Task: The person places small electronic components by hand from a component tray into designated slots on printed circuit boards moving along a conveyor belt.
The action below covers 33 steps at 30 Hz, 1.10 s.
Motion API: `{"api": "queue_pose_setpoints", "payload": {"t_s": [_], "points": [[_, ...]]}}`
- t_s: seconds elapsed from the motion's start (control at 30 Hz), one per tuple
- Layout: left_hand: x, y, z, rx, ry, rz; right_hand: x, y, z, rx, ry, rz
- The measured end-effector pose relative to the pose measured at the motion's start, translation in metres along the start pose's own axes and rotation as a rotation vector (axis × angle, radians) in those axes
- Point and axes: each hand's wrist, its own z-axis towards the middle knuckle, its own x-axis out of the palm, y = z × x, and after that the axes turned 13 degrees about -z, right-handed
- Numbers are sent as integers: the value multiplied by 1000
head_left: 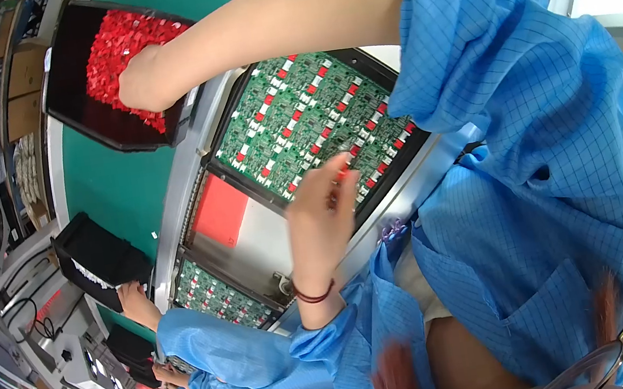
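My right hand (pixel 145 81) reaches across into a black bin (pixel 70 83) at the far left. It rests at the heap of small red connectors (pixel 121 43), and its fingertips are hidden there. My left hand (pixel 319 213), with a dark cord round its wrist, is over the near edge of a green circuit board panel (pixel 271 132). Its thumb and fingers curl round a few small red connectors (pixel 343 172); slight blur hides how many. The panel lies in a dark frame (pixel 253 185) and carries rows of red and white connectors.
A red sheet (pixel 220 210) lies beside the panel on a white surface. At lower left, a co-worker's hand (pixel 135 300) touches a black bin (pixel 101 256) of white parts. Another board panel (pixel 218 295) sits by that person's blue sleeve. A green mat (pixel 113 189) runs behind the metal rail.
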Motion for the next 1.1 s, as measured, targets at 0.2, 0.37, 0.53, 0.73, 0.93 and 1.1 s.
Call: {"api": "queue_pose_setpoints", "payload": {"t_s": [0.2,0.37,0.53,0.73,0.93,1.1], "points": [[-43,46,16,-25,-313,-639,6,3,-6,-83,-249,-55],[-45,57,28,22,-334,-669,13,-12,0,1,-297,-107],[-51,51,24,-95,-427,-699,5,-4,-7,-54,-431,-209],[-59,58,25,8,-503,-668,4,-12,-10,-69,-525,-125],[-70,67,18,99,-596,-565,-22,11,-48,-168,-381,439],[-77,65,13,52,-638,-528,2,27,-101,-249,-143,484]]}}
